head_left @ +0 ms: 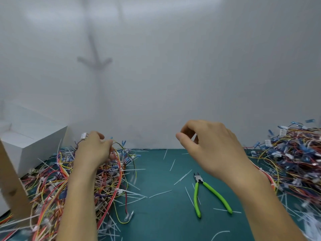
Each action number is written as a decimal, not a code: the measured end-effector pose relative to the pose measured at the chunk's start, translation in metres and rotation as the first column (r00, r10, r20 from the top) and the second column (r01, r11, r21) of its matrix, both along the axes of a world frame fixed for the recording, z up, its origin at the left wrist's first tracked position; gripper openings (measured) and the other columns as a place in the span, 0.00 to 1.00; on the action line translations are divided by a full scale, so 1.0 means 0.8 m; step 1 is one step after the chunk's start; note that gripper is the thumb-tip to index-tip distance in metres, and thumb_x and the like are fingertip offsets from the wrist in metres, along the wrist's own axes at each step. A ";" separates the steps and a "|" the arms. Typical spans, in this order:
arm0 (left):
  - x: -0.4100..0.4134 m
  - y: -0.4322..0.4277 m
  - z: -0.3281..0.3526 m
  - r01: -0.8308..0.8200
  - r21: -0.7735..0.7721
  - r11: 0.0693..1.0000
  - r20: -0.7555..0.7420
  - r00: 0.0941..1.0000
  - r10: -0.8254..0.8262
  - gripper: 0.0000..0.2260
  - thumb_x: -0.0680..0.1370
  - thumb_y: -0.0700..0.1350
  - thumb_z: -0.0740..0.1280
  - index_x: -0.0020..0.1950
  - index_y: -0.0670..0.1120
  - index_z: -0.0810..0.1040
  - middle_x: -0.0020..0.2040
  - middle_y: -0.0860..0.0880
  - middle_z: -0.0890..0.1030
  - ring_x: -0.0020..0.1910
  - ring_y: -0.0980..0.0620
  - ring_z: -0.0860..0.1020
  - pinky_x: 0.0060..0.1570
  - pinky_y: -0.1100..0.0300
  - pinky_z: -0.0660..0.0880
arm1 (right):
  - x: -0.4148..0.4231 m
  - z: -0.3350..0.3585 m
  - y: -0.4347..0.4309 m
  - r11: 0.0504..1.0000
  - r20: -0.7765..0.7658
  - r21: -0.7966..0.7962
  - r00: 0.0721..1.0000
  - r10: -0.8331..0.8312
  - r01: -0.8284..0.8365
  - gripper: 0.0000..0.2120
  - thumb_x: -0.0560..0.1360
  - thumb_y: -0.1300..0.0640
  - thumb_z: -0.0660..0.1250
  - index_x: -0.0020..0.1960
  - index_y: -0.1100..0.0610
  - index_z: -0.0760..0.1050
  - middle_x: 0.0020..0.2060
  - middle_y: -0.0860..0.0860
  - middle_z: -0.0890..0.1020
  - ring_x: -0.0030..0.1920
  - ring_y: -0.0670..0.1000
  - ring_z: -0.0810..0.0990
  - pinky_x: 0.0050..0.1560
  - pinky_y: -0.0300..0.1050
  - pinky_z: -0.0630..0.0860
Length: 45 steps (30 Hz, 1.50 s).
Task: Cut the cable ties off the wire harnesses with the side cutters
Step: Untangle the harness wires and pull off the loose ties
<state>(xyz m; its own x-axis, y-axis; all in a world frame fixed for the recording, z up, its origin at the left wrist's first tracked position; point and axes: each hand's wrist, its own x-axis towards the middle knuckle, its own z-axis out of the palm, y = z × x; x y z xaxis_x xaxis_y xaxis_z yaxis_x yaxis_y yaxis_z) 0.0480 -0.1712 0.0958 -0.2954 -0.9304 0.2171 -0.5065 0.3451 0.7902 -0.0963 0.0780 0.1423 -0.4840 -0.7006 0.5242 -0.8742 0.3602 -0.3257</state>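
Your left hand [93, 150] rests on top of the left pile [52, 188], its fingers [108, 145] curled round the strands of a harness [119, 162]. Blur hides how firm the hold is, and you cannot tell whether this harness is being lifted or laid down. Your right hand [210, 145] hovers above the worktop [159, 220], fingers loosely curled, apart, holding nothing. The cutters [196, 193] lie flat on the worktop just nearer you than that hand, handles spread, nose pointing away from you, with neither hand touching them. Cut ties [160, 193] lie scattered across the worktop. A right pile [295, 167] of harnesses sits at the right edge. Judged from this layout, the step in hand falls between cuts: harness handling, tool down. The next move likely calls for lowering your right hand onto both handles, bringing one harness to the worktop centre and finding its tie. Set the nose on the tie only, clear of the wires.
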 end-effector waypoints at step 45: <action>-0.042 0.079 0.036 0.528 -0.233 0.816 -0.102 0.822 -0.561 0.08 0.77 0.39 0.68 0.46 0.48 0.87 0.42 0.60 0.84 0.33 0.73 0.73 0.41 0.56 0.75 | 0.010 -0.043 -0.057 0.951 0.294 -0.223 0.916 0.274 -0.213 0.11 0.81 0.49 0.63 0.56 0.50 0.83 0.49 0.43 0.85 0.48 0.39 0.79 0.48 0.31 0.71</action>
<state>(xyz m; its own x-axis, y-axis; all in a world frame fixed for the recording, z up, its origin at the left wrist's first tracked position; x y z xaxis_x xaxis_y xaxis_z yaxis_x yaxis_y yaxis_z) 0.0148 -0.1079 0.1250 -0.6881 -0.5641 0.4565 -0.0651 0.6746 0.7353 -0.0886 0.0326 0.1080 -0.4727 -0.7247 0.5014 -0.7663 0.0571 -0.6400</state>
